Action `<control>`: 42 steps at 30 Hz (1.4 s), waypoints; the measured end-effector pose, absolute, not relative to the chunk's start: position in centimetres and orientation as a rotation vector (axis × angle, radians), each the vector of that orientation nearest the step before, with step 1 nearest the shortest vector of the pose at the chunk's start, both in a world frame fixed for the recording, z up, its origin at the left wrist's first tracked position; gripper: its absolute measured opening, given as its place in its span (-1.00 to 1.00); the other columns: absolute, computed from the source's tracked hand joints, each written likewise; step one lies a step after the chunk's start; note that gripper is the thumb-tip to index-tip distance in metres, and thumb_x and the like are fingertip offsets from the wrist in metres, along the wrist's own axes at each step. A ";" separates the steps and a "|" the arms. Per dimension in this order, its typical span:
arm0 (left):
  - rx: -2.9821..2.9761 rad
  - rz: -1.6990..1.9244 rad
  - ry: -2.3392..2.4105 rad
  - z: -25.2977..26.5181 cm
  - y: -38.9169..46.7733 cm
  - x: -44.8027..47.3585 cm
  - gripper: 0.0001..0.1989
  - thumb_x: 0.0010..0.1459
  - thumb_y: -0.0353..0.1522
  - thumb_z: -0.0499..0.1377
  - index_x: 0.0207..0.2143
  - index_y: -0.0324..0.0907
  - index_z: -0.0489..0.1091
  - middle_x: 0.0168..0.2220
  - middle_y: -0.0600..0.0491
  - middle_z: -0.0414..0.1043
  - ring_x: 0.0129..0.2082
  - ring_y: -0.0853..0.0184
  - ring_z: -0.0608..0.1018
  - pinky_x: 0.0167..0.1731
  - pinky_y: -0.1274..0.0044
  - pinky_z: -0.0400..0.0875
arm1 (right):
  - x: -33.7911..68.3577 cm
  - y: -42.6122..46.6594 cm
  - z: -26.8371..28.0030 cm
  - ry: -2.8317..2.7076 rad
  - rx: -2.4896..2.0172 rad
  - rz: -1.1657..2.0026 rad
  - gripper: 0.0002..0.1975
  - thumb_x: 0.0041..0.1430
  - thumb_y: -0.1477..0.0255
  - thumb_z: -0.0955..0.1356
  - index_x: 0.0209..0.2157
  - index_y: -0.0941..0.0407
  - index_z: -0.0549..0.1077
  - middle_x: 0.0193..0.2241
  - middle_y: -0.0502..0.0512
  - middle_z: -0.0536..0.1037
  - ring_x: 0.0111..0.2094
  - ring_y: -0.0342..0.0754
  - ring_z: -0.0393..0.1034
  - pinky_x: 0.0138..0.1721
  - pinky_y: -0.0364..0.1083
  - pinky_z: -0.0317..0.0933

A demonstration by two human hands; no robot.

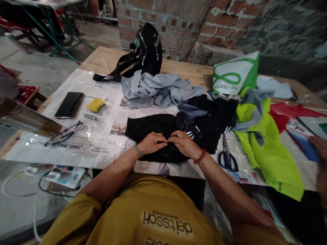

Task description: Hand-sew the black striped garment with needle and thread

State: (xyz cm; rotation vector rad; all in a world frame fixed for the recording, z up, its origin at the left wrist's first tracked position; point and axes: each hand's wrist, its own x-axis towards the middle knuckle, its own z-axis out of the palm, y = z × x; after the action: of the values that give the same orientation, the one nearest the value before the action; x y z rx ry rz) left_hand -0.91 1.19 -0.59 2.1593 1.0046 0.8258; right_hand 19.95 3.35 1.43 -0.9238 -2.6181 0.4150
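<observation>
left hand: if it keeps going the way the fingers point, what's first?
The left hand points right, along the black garment; its fingertips almost meet the right hand, so that comes first. Whether they touch is unclear.

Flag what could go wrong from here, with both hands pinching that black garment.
1. Both hands, left hand and right hand, pinch the black garment close together; any needle there is too small to see and might prick the fingers.
2. The scissors lie beside the right wrist; a sideways sweep may knock them.

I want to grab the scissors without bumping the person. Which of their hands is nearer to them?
The right hand. It rests on the black garment, just left of the blue-handled scissors. The left hand lies farther left, beyond the right one.
</observation>
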 end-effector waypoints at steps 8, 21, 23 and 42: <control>2.167 0.817 0.980 -0.3 1.1 -1.1 -0.86 0.15 -0.35 0.14 -0.31 -0.16 0.50 -0.37 0.07 0.50 -0.34 0.43 0.50 -0.22 0.55 0.26 | 19.8 3.9 3.1 -2.171 -1.105 1.014 -0.85 0.06 0.48 0.31 -0.31 0.08 0.50 -0.35 0.04 0.52 -0.31 -0.11 0.42 -0.21 -0.10 0.28; 2.253 0.998 0.931 -0.1 0.9 -0.9 -0.84 0.18 -0.32 0.12 -0.33 -0.17 0.49 -0.37 0.07 0.53 -0.33 0.43 0.53 -0.22 0.53 0.23 | 17.5 4.2 4.3 -1.424 -1.250 1.775 -0.78 -0.12 0.33 0.42 -0.43 0.17 0.41 -0.56 0.01 0.52 -0.51 -0.20 0.37 -0.44 -0.20 0.13; 2.285 1.015 0.932 -0.2 0.9 -0.9 -0.84 0.18 -0.33 0.12 -0.32 -0.17 0.48 -0.36 0.06 0.53 -0.33 0.43 0.53 -0.22 0.52 0.23 | 17.4 4.2 4.3 -1.430 -1.248 1.787 -0.76 -0.09 0.27 0.41 -0.45 0.17 0.40 -0.55 0.03 0.53 -0.52 -0.19 0.37 -0.43 -0.19 0.14; 2.478 1.116 0.924 -0.2 0.9 -0.2 -0.88 0.15 -0.40 0.12 -0.37 -0.19 0.46 -0.46 0.06 0.51 -0.40 0.41 0.50 -0.25 0.50 0.29 | 17.0 4.2 3.2 -2.030 -1.423 1.047 -0.73 0.12 0.40 0.23 -0.63 0.16 0.27 -0.67 -0.09 0.26 -0.56 -0.22 0.14 -0.47 -0.20 -0.02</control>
State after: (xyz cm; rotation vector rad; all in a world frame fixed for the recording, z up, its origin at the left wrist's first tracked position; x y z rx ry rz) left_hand -0.15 0.95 -0.21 2.4778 0.9238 1.1161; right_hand 17.04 4.22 3.18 -1.4230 -2.0301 1.0474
